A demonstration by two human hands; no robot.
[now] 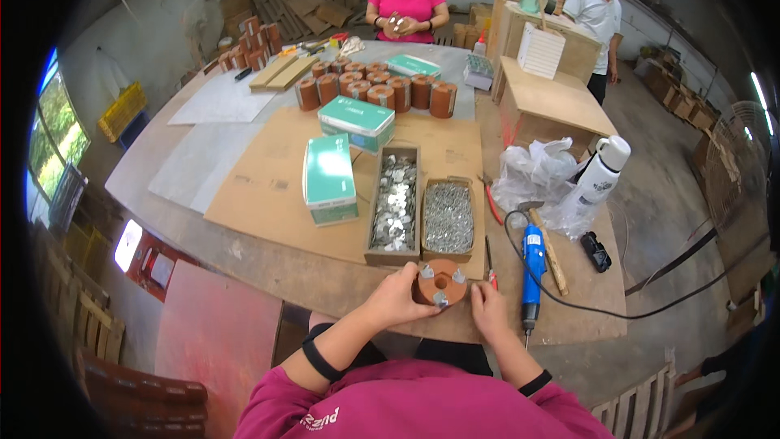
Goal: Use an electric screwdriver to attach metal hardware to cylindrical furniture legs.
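At the table's near edge, my left hand [396, 299] grips a reddish-brown cylinder [455, 268] by its left side. Its top face has a hole in the middle and several small grey metal pieces around the rim. My right hand [491, 313] is close by on the cylinder's right, its fingers drawn together; what they hold, if anything, is too small to make out. Just beyond that hand lies a screwdriver [492, 276] with a red handle. Past the cylinder stand a long box of flat metal pieces [370, 228] and a smaller carton of screws [449, 255].
A blue electric screwdriver [532, 256] with a black cord lies at right, beside a wooden stick [554, 264], red-handled pliers [493, 203] and a white bottle [600, 175]. Green-and-white boxes [329, 171] and several brown cylinders [380, 96] stand farther back. Two people [409, 0] are across the room.
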